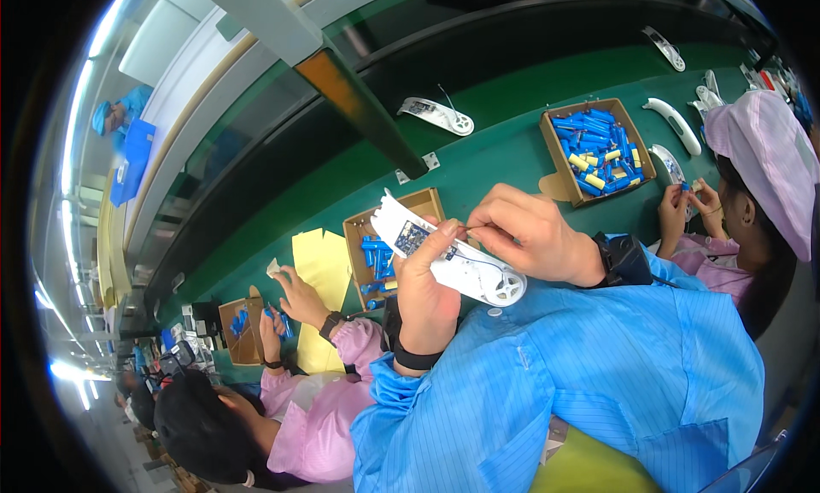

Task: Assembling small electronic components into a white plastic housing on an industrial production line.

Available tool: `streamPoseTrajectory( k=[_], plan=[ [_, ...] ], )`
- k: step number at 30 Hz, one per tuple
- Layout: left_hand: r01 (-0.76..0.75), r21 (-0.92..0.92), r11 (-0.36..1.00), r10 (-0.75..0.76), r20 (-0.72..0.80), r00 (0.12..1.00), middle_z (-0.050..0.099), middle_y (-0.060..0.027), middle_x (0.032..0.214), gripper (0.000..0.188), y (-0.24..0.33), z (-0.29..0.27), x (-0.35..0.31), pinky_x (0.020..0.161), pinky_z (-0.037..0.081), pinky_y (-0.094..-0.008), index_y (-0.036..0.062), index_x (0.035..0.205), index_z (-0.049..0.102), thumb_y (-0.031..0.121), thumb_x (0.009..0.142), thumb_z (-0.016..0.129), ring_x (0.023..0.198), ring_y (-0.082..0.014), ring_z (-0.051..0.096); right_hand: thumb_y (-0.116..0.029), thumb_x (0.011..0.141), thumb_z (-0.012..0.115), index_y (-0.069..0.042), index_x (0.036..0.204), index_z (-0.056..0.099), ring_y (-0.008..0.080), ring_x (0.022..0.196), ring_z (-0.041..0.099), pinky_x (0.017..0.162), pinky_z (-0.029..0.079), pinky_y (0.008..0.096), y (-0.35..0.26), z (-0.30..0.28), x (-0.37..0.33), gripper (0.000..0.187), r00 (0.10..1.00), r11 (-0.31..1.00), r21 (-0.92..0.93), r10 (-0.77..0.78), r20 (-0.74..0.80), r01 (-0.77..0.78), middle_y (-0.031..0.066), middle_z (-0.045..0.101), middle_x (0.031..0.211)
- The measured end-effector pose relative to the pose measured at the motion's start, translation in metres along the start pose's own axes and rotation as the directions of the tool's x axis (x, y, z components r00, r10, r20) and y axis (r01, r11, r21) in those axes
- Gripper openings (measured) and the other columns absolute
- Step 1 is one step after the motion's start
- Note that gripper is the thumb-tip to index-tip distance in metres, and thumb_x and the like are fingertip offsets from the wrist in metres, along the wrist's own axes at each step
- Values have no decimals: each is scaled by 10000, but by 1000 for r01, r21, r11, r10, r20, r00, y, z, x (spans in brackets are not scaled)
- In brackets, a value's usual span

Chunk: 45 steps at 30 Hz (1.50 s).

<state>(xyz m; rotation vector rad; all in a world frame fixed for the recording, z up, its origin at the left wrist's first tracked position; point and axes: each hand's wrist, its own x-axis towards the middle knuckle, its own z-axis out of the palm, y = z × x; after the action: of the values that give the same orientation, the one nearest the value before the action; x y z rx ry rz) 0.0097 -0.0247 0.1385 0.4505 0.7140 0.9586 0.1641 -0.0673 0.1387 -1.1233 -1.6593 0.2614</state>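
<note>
My left hand (430,292) is closed around a long white plastic housing half (468,275), tilted over the bench near my blue smock. A small dark circuit board (412,235) sits inside the housing, and its lower end has a round spoked part. Just above the board, my right hand (534,237) has thumb and forefinger pinched together on a thin wire (465,230), which is mostly covered by the fingertips. A thin wire also runs along the inside of the housing.
Cardboard boxes of blue cylindrical cells stand behind the housing (434,194), at right (549,143) and at left (248,356). More housing halves (437,116) lie on the green bench (504,92). Co-workers in pink sit left (316,425) and right (713,258). A metal post (359,100) rises ahead.
</note>
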Motion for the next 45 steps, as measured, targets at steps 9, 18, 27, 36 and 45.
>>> streamPoseTrajectory(
  k=[9, 18, 27, 36, 45],
  plan=[
    [130, -102, 986, -132, -8, 991, 613, -106, 881, 260, -2, -16, 20, 788, 510, -466, 84, 995, 551, 328, 909, 580, 865, -246, 605, -7, 756, 625, -20, 782, 585, 239, 585, 572, 495, 445, 314, -10, -10, 1, 50, 994, 994, -13, 106, -30, -106, 89, 551, 720],
    [-10, -190, 982, 19, 46, 999, 585, -123, 978, 416, -10, -15, 19, 909, 459, -441, 23, 1050, 522, 421, 952, 452, 955, -275, 567, -17, 744, 638, -25, 805, 578, 243, 766, 534, 566, 461, 342, -18, 22, -10, 86, 997, 977, -198, 69, -24, -72, 77, 525, 812],
    [24, -205, 979, -14, 48, 999, 578, -113, 973, 399, -10, -14, 17, 942, 438, -455, 22, 1045, 520, 405, 951, 456, 965, -275, 560, -11, 708, 644, -24, 751, 548, 239, 731, 540, 557, 466, 337, -14, 27, -13, 107, 1000, 951, -308, 14, -9, -16, 86, 525, 789],
    [17, -195, 981, -13, 20, 1000, 573, -111, 954, 406, -9, -13, 15, 938, 443, -453, 18, 1048, 514, 408, 942, 472, 951, -269, 562, -27, 722, 639, -15, 757, 571, 243, 725, 543, 554, 462, 347, -11, 26, -13, 77, 997, 966, -253, 70, 34, -59, 90, 528, 787],
    [33, -230, 973, -25, 40, 999, 610, -132, 973, 357, -8, -13, 14, 903, 467, -427, 17, 1056, 531, 347, 967, 430, 945, -279, 593, -38, 743, 628, -11, 754, 560, 261, 715, 535, 563, 447, 372, -12, 25, -12, 75, 995, 971, -227, 92, 42, -80, 96, 512, 770]
  ],
)
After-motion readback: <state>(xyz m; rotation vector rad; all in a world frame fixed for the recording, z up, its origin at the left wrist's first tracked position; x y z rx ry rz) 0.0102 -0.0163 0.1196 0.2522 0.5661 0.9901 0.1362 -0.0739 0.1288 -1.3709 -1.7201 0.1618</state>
